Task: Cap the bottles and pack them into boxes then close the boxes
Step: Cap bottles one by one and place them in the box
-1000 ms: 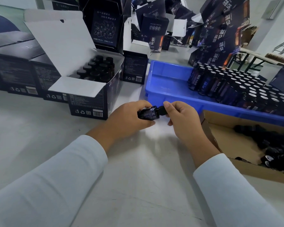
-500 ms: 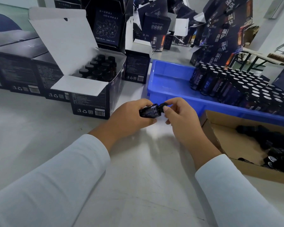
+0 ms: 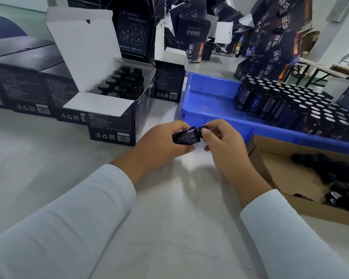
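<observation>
At the far left a row of closed dark printed cardboard boxes (image 3: pixel 22 85) lines the pale grey table (image 3: pixel 169 228); just beside them stands the open dark cardboard box with white inner flaps (image 3: pixel 111 119), its lid up and its back part filled with upright black-capped bottles (image 3: pixel 121 83), room left at the front; nothing in it has changed over the last second.

In the middle, above the table, the left hand (image 3: pixel 161 141) wraps round the small dark glass bottle with printed label (image 3: pixel 186 136), held on its side with the neck to the right; that grip is as it was a second ago. The change is at the neck: the right hand (image 3: pixel 224 141) pinches the small black screw cap (image 3: pixel 201 130), and its fingers have turned and lifted round it since the earlier views, thumb now on top; my reading is that the cap is being screwed tight, and is near done, though how far the thread has gone I cannot tell. Next the bottle should go into the open box.

Further right the blue plastic tray (image 3: pixel 208 101) holds many uncapped dark bottles (image 3: pixel 310 109); at the right edge a brown cardboard carton (image 3: pixel 280 164) holds loose black caps (image 3: pixel 334 178); so much capping remains.
</observation>
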